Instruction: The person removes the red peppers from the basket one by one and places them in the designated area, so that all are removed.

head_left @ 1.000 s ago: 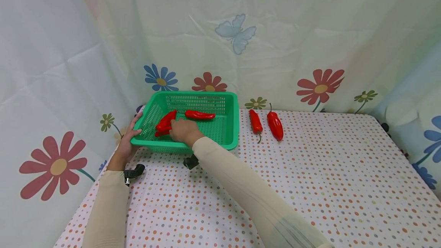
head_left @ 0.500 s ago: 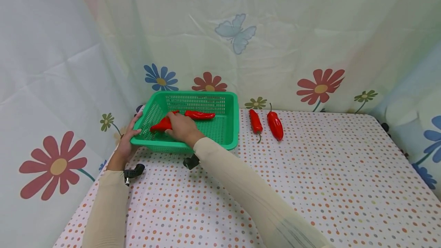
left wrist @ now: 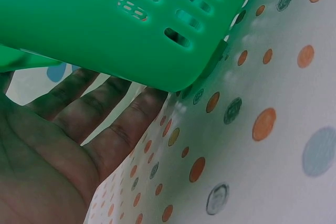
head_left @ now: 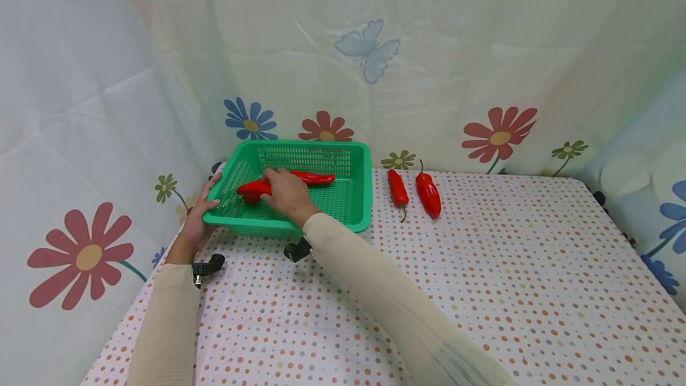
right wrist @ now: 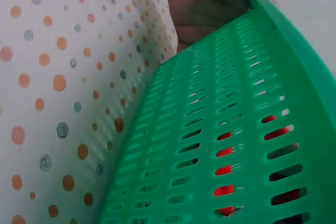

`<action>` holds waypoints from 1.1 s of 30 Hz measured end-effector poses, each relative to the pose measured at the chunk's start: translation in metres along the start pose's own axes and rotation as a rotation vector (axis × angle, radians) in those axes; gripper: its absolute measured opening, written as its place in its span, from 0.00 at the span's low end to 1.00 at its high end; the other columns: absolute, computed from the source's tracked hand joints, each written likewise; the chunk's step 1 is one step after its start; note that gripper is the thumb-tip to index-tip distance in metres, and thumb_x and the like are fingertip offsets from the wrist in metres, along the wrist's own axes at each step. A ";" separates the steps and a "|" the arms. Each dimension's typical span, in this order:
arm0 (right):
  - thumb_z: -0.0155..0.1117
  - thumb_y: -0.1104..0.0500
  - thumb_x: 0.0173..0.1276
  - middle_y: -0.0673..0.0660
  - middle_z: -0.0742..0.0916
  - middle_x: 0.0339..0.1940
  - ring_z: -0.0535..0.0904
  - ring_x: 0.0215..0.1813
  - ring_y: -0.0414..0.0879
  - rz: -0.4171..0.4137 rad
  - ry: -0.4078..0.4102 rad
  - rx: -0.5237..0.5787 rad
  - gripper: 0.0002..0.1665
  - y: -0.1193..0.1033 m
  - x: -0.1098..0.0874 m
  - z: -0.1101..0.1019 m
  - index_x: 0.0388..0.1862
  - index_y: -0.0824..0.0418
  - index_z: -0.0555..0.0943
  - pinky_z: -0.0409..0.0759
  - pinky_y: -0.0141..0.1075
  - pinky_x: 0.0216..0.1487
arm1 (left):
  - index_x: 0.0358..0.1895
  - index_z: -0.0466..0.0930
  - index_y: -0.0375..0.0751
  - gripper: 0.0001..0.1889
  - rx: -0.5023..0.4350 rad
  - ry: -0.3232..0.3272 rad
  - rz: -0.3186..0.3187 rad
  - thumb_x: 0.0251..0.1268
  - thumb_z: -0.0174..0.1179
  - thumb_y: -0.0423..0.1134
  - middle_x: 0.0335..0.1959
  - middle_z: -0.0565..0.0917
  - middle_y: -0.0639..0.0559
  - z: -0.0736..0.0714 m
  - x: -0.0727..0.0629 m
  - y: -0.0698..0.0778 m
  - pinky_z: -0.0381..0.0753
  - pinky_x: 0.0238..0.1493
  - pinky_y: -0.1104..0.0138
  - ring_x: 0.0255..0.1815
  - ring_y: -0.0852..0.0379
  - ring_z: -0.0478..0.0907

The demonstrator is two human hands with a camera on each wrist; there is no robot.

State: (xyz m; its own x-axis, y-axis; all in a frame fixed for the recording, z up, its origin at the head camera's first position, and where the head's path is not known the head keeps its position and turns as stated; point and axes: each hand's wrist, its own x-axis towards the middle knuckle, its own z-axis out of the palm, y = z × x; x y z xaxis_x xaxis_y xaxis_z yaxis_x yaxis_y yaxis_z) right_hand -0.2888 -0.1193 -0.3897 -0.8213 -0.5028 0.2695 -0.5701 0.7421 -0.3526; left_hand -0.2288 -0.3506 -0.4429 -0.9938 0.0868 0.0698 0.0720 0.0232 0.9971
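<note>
A green plastic basket [head_left: 300, 230] with slotted walls stands at the back left. At its left front corner, my left hand [head_left: 199, 219] holds the rim, thumb over the edge and fingers along the outside. The left wrist view shows those fingers [left wrist: 123, 124] stretched along the wall's underside. My right hand [head_left: 289, 195] reaches inside and grips a red chili pepper [head_left: 249, 187], its far end hidden by the fingers. Another bit of red shows right beneath it. A second red chili [head_left: 317, 179] lies by the basket's back wall. In the right wrist view, the basket wall [right wrist: 210, 124] hides the fingers.
To the right of the basket two red chili peppers lie on the dotted tablecloth [head_left: 514, 255]: a slim one [head_left: 398, 188] and a thicker one [head_left: 428, 195]. Behind the table hangs a flowered curtain [head_left: 429, 94].
My right hand has shifted slightly up and back within the basket, and the chili in it has turned closer to level. The left hand and the basket stay in place.
</note>
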 end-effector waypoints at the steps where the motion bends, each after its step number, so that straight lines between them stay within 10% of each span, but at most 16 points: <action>1: 0.67 0.47 0.67 0.50 0.84 0.50 0.77 0.43 0.43 0.002 -0.005 0.000 0.23 0.000 0.000 0.000 0.59 0.49 0.76 0.79 0.35 0.42 | 0.79 0.38 0.67 0.32 0.001 0.001 0.000 0.76 0.31 0.40 0.80 0.38 0.44 0.000 0.000 0.000 0.77 0.50 0.69 0.71 0.43 0.54; 33: 0.71 0.50 0.63 0.52 0.84 0.49 0.76 0.45 0.44 0.226 0.125 0.468 0.22 0.008 -0.001 -0.008 0.56 0.50 0.81 0.75 0.35 0.38 | 0.79 0.40 0.71 0.32 0.001 0.001 -0.016 0.76 0.32 0.41 0.80 0.38 0.45 0.001 -0.001 0.003 0.76 0.51 0.70 0.70 0.44 0.55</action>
State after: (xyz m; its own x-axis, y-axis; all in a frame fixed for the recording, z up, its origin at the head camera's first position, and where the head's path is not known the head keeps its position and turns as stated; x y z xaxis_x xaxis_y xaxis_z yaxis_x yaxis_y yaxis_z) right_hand -0.2927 -0.1093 -0.3860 -0.9320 -0.2756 0.2356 -0.3522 0.5340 -0.7687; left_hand -0.2277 -0.3497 -0.4397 -0.9949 0.0857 0.0541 0.0565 0.0260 0.9981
